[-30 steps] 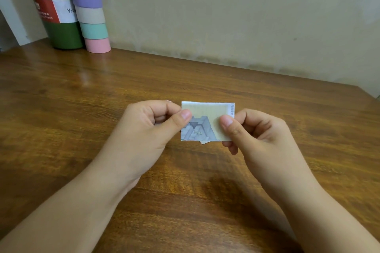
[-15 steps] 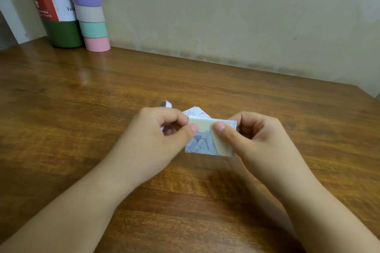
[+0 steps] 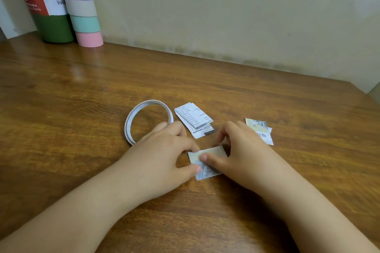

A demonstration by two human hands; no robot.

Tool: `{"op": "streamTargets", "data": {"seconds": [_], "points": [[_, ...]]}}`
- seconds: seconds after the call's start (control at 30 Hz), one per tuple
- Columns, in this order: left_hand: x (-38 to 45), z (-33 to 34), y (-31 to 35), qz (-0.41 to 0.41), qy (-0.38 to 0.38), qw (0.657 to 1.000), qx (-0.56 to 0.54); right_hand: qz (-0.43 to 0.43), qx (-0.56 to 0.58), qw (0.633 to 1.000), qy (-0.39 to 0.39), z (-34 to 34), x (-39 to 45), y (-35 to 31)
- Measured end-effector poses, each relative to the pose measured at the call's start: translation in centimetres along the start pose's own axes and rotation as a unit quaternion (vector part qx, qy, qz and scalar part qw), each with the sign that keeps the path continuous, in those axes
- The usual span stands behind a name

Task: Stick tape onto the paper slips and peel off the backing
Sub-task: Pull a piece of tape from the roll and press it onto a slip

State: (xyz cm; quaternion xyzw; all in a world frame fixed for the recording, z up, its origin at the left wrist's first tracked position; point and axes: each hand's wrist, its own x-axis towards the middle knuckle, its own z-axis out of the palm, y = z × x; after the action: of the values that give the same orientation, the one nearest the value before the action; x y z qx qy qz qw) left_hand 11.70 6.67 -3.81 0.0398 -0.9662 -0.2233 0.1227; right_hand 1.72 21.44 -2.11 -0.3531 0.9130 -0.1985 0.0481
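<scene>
Tape ring [image 3: 148, 121] left of slip stack [image 3: 193, 119] — held slip [image 3: 206, 162] in front, another slip pile [image 3: 260, 130] right.

Soft, even, warm indoor light fills the view. The wooden table [image 3: 61, 92] shows a pale sheen far to the left beyond the hands, and faint shadows beneath both forearms. Wide-angle distortion bends the edges; detail is slightly soft throughout.

hands: left hand [image 3: 164, 156], right hand [image 3: 242, 154] lowered | paper slip [image 3: 207, 162]: from raised to on table [image 3: 82, 109]
</scene>
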Motion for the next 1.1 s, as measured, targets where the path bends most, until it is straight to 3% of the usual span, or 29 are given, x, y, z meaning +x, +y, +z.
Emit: {"op": "streamTargets", "data": {"seconds": [0.13, 0.4, 0.67, 0.97, 1.1], "points": [[0.1, 0.1, 0.0, -0.006, -0.003, 1.0, -0.01, -0.019, -0.01, 0.999, -0.027, 0.8, 0.0, -0.6], [0.1, 0.1, -0.1, -0.01, -0.014, 1.0, 0.01, 0.04, -0.043, 0.998, 0.003, -0.2, 0.7, 1.1], [0.1, 0.1, -0.1, -0.011, -0.016, 1.0, 0.008, -0.021, -0.033, 0.999, -0.032, 0.7, 0.0, -0.4], [0.1, 0.1, -0.2, -0.008, -0.013, 1.0, 0.013, 0.052, -0.045, 0.998, 0.006, -0.3, 1.1, 1.5], [0.1, 0.2, -0.2, -0.005, -0.012, 1.0, 0.019, 0.008, -0.037, 0.999, 0.0, -0.1, 0.5, 0.9]]}}
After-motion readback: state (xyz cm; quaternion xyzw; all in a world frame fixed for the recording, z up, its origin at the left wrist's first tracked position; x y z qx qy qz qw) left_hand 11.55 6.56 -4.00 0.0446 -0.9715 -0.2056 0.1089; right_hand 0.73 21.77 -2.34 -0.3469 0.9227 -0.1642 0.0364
